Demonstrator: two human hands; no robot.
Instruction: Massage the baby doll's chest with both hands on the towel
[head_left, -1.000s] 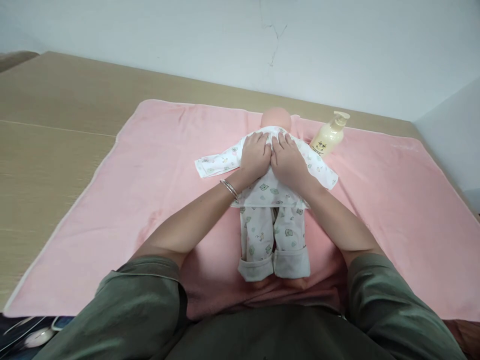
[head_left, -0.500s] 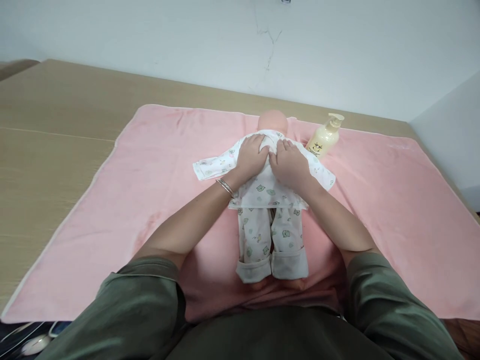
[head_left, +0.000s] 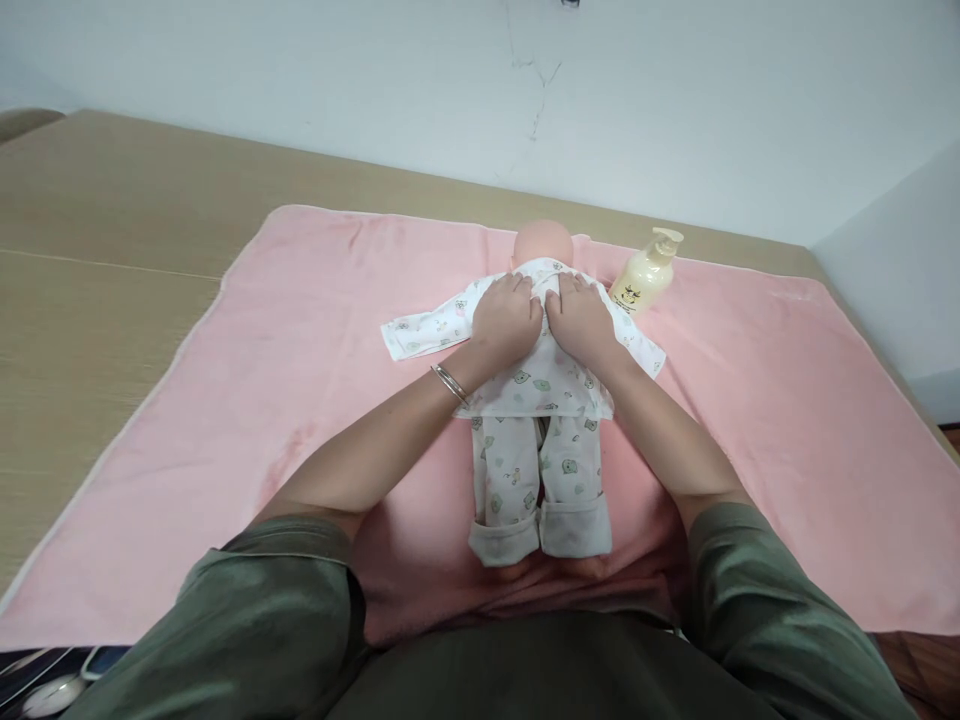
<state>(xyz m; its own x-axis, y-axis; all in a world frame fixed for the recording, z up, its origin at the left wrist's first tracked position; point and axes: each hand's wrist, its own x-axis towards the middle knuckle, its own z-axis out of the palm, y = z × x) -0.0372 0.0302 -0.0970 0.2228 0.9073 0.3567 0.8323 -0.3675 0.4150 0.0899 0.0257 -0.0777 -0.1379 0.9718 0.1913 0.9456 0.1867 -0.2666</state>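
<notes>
A baby doll [head_left: 543, 244] lies on a pink blanket [head_left: 337, 300], its bald head toward the wall and no face showing. It wears a white printed shirt [head_left: 540, 390] and matching trousers [head_left: 571, 470] with turned-up cuffs. Flat on the upper left of the shirt rests my left hand [head_left: 507, 318], fingers pointing toward the doll's head. My right hand [head_left: 582, 318] lies beside it on the upper right, also flattened on the cloth. Both thumbs are close together near the middle of the doll's torso. Neither hand grips anything.
A cream pump bottle [head_left: 643, 276] lies tilted on the blanket right of the doll. Beneath is a wooden table [head_left: 112, 220] against a white wall [head_left: 375, 80]. At the lower left, a pale rounded object [head_left: 54, 694] sits among cables below the table edge.
Both hands have shifted slightly on the doll's upper torso, their thumbs drawn in nearer the fingers. The whole view has moved a little; the doll and bottle stay in place.
</notes>
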